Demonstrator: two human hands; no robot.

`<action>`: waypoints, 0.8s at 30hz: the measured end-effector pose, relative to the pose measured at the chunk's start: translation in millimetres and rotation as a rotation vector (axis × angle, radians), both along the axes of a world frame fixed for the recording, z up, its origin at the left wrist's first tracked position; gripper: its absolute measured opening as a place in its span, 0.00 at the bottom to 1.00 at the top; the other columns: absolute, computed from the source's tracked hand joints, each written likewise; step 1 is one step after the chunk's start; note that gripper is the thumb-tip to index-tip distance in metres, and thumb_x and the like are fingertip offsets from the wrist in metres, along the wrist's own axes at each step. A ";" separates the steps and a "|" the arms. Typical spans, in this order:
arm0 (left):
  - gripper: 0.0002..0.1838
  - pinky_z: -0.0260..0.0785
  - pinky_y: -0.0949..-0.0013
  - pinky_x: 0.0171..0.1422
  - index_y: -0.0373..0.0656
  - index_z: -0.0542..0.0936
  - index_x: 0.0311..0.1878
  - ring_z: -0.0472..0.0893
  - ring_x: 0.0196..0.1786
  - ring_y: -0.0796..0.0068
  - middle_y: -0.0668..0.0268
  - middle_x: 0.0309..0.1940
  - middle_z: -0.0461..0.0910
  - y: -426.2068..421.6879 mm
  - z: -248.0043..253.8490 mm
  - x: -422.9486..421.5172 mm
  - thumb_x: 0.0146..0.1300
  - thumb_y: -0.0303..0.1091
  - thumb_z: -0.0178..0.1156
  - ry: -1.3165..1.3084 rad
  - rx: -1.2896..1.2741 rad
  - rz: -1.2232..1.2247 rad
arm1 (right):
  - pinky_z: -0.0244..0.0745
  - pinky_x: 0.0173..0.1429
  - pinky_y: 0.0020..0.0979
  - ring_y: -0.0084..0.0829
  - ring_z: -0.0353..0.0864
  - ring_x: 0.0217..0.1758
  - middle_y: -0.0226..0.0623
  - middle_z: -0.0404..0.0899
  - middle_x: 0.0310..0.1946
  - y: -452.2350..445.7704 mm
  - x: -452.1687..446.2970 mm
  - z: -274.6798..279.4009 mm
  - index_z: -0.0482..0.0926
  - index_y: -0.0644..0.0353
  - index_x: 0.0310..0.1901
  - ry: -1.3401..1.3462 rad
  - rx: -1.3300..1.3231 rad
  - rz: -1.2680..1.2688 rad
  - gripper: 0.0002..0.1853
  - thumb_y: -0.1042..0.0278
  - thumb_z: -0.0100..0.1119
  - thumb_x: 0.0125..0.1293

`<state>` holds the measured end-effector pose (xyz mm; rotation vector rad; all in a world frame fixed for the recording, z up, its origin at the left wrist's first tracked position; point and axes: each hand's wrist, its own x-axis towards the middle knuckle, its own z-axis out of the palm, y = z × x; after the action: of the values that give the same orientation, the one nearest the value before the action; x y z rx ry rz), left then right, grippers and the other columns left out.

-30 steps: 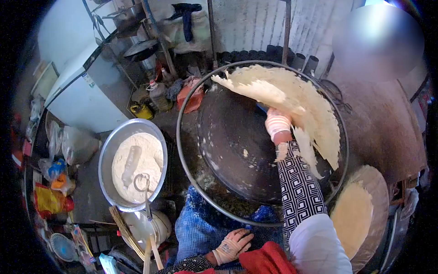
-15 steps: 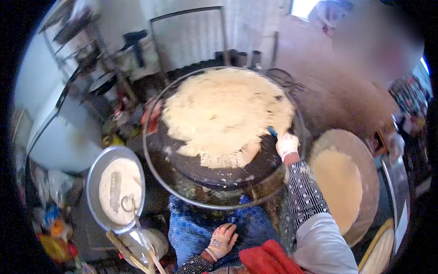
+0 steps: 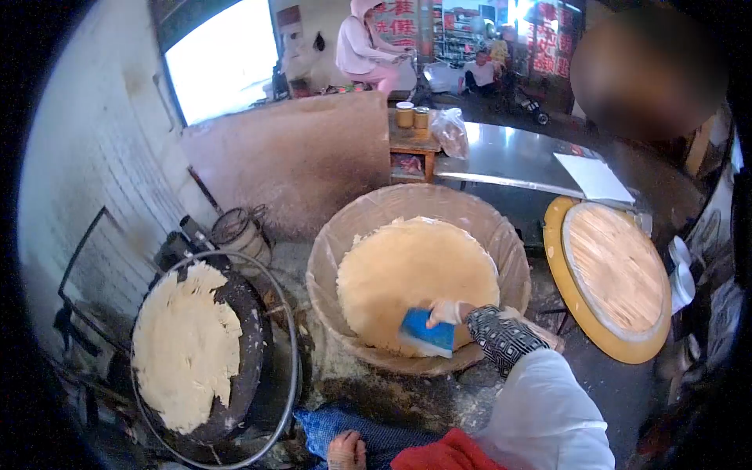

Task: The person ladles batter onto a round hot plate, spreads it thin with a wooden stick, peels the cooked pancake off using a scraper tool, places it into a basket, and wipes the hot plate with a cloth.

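Flatbread point(image 3: 415, 266) short of far basket wall point(image 3: 462, 205), blue scraper point(image 3: 427, 332) in right hand point(image 3: 446, 312)

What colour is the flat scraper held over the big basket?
The scraper is blue, with a pale lower edge; the head view shows it best.

No wording reads with certainty, as the large red Chinese characters on the 2 background panels, 1 at left point(image 3: 401, 25) and 1 at right point(image 3: 551, 39), are too blurred.
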<state>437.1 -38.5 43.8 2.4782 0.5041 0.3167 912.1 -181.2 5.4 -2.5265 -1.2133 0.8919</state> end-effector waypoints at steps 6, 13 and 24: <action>0.21 0.69 0.51 0.58 0.39 0.74 0.57 0.75 0.53 0.45 0.48 0.51 0.75 -35.4 21.4 64.1 0.60 0.26 0.61 -0.028 0.137 -0.234 | 0.78 0.49 0.38 0.37 0.84 0.44 0.47 0.85 0.44 6.6 9.3 -24.8 0.80 0.70 0.52 1.081 -0.008 -0.140 0.29 0.60 0.72 0.51; 0.24 0.67 0.49 0.63 0.40 0.73 0.61 0.72 0.59 0.43 0.46 0.58 0.71 -50.1 48.1 121.5 0.60 0.27 0.62 -0.129 0.085 -0.298 | 0.79 0.42 0.39 0.38 0.85 0.39 0.47 0.86 0.39 16.4 -4.9 0.1 0.81 0.66 0.49 0.382 0.109 0.342 0.28 0.57 0.74 0.48; 0.22 0.66 0.51 0.66 0.36 0.73 0.61 0.72 0.60 0.43 0.45 0.58 0.73 -8.5 79.9 111.3 0.64 0.32 0.60 -0.174 0.254 -0.155 | 0.75 0.44 0.28 0.22 0.76 0.35 0.26 0.82 0.36 -207.9 -197.7 -45.2 0.80 0.63 0.53 -0.014 0.909 -1.096 0.16 0.74 0.63 0.64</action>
<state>548.4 -47.0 123.8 2.6823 0.2089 0.5570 714.4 -389.1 -39.8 -1.9008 -0.0177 0.0032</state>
